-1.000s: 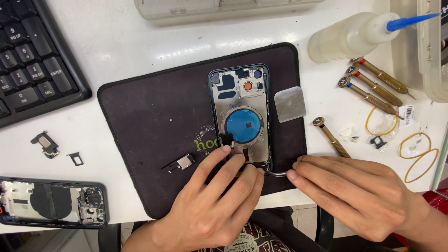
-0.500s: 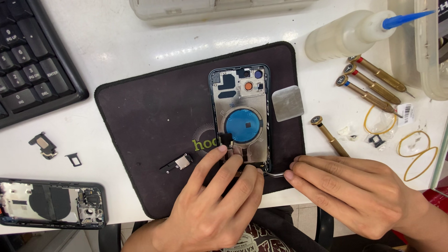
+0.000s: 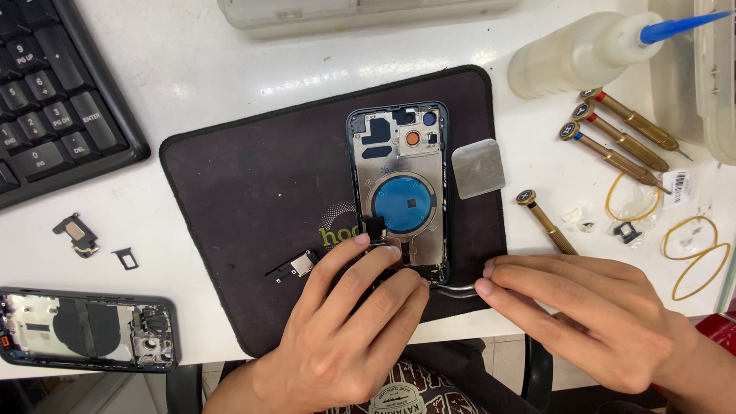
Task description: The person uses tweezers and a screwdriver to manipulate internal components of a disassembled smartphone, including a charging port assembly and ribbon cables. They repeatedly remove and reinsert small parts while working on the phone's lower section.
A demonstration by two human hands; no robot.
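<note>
Two hands at bottom edge of gutted phone housing [image 3: 399,192] on dark mat [image 3: 245,222]: left hand [image 3: 345,330] fingers pinning it, right hand [image 3: 590,314] pinching tweezers [image 3: 452,289]. Mostly stripped; bottom parts left.

Place: a phone repair workshop
Surface: white counter [image 3: 230,100] with a dark work mat [image 3: 253,192]
Work: opened phone housing [image 3: 399,192]; a second one [image 3: 84,333] at the edge
Tools: brass precision screwdrivers [image 3: 613,142], metal pry sheet [image 3: 478,168], squeeze bottle [image 3: 583,50]
</note>
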